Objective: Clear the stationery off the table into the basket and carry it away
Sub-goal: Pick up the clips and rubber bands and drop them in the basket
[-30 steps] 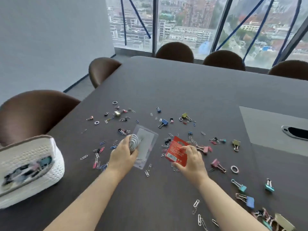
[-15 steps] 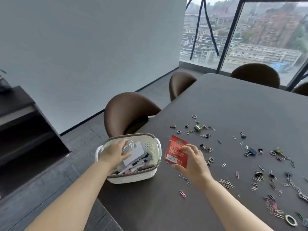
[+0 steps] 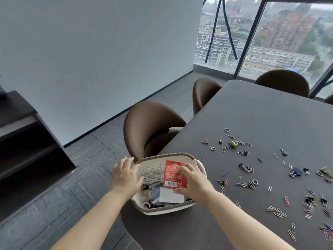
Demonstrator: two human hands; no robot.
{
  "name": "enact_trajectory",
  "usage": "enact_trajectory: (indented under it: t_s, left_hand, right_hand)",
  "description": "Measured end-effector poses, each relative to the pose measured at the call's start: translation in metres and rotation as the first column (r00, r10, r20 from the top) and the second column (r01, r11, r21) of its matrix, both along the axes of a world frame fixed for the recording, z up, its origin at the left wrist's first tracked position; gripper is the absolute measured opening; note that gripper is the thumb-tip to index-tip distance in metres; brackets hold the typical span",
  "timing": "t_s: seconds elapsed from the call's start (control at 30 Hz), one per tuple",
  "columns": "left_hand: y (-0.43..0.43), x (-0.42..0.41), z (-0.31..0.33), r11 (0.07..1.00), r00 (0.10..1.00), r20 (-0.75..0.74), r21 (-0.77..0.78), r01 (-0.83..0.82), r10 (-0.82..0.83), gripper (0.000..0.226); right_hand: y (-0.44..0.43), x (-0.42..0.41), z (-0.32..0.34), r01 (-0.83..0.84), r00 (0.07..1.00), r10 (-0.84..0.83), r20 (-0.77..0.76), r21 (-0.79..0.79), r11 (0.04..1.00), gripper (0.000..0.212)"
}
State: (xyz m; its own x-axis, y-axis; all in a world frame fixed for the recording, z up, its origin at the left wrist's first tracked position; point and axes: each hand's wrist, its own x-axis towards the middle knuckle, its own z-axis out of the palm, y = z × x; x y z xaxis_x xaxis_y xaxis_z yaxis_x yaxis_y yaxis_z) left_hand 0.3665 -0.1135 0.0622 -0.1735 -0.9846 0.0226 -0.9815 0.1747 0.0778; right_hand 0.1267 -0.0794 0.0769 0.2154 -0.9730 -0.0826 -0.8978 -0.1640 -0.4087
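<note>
A white perforated basket with a brown rim stands at the table's left corner. It holds a coiled white cord, a clear packet with a white card and other small items. My right hand holds a red card packet over the basket's inside. My left hand rests with fingers spread on the basket's left rim and grips nothing. Many paper clips and binder clips lie scattered on the dark table to the right.
A brown chair is tucked against the table just behind the basket, with two more chairs further along. A dark shelf unit stands on the floor at the left. Windows run along the far side.
My left hand has let go of the packet and cord into the basket and moved to its left rim. My right hand has carried the red packet left, over the basket.
</note>
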Motion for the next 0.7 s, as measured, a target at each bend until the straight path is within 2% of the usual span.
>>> enact_trajectory:
  t_s: [0.1, 0.17, 0.3, 0.37, 0.43, 0.5, 0.57, 0.63, 0.7]
  left_hand:
    - [0.006, 0.001, -0.003, 0.989, 0.98, -0.19, 0.139, -0.039, 0.066, 0.053]
    - [0.01, -0.002, -0.005, 0.981, 0.954, -0.282, 0.188, -0.051, 0.104, 0.05]
    - [0.01, -0.002, -0.006, 0.983, 0.953, -0.278, 0.171, -0.074, 0.12, 0.047]
    - [0.008, -0.002, -0.004, 0.987, 0.971, -0.216, 0.146, -0.066, 0.097, 0.049]
    - [0.007, -0.006, -0.002, 0.998, 0.995, -0.098, 0.063, -0.02, 0.026, 0.05]
    - [0.007, -0.014, 0.004, 0.999, 0.998, -0.048, -0.016, 0.047, -0.047, 0.048]
    - [0.008, -0.03, 0.011, 0.99, 0.989, -0.073, -0.08, 0.12, -0.126, 0.043]
    - [0.01, -0.052, 0.014, 0.967, 0.971, -0.118, -0.176, 0.187, -0.209, 0.038]
    - [0.016, -0.08, 0.018, 0.935, 0.942, -0.162, -0.251, 0.249, -0.294, 0.031]
  right_hand:
    - [-0.013, 0.017, -0.017, 0.001, 0.998, 0.006, -0.057, 0.118, 0.993, 0.067]
    - [-0.019, 0.02, -0.027, 0.022, 0.998, -0.012, -0.062, 0.172, 0.985, 0.061]
    - [-0.026, 0.02, -0.035, 0.005, 0.991, 0.031, -0.13, 0.273, 0.962, 0.053]
    - [-0.027, 0.019, -0.034, 0.004, 0.993, 0.027, -0.114, 0.266, 0.964, 0.053]
    - [-0.022, 0.016, -0.026, 0.012, 0.999, -0.003, -0.049, 0.176, 0.984, 0.045]
    - [-0.013, 0.011, -0.015, 0.039, 0.998, -0.039, 0.042, 0.01, 0.999, 0.033]
    - [0.0, 0.002, -0.005, 0.084, 0.99, -0.057, 0.132, -0.205, 0.975, 0.021]
    - [0.016, -0.015, -0.002, 0.166, 0.975, -0.092, 0.204, -0.381, 0.91, 0.016]
    - [0.035, -0.041, -0.003, 0.276, 0.951, -0.177, 0.254, -0.438, 0.855, 0.018]
